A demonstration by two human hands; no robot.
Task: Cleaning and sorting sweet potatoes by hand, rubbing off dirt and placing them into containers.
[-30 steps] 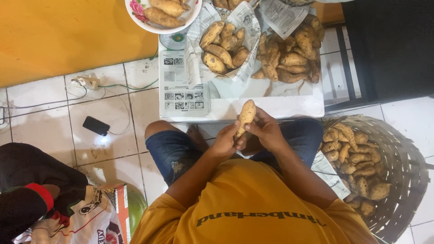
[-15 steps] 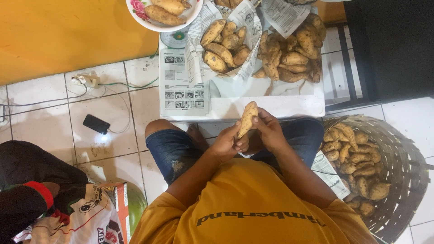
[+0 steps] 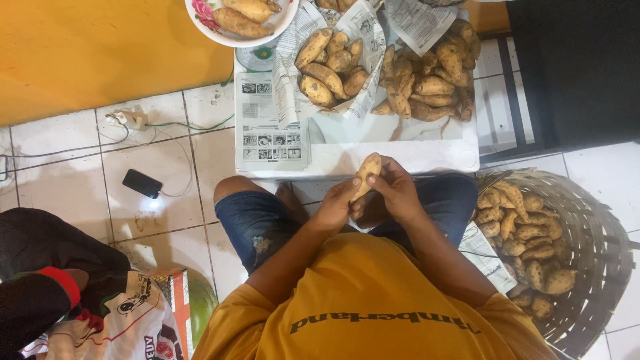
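Head view, only cam: person sat on tiled floor, both hands up in front of torso, just short of the low white table [image 3: 427, 157] edge. Left hand [image 3: 335, 208] and right hand [image 3: 395, 191] both had fingers curled round one sweet potato [image 3: 367, 175], held near upright, top end poking over the table's near edge. Left gripped lower part, right wrapped the side; thumbs close together on the skin. Couldn't tell if any tool was in either hand.

On the table: newspaper-lined pile of tubers [image 3: 331, 67] at centre, loose heap [image 3: 427, 73] toward its right end, flowered plate [image 3: 207, 17] w/ two more at far left corner. Wicker basket [image 3: 600, 260] of tubers sat on floor right of table. Phone [image 3: 142, 183] on cable lay left of table, well apart. Another person's dark sleeve [image 3: 40, 293] far left of it.

Risks, my read: potato was held over lap w/ no support, so a slick or dirty skin could've let it slip. Loose heap sat near the table's right edge; a knee bump could've rolled some off.
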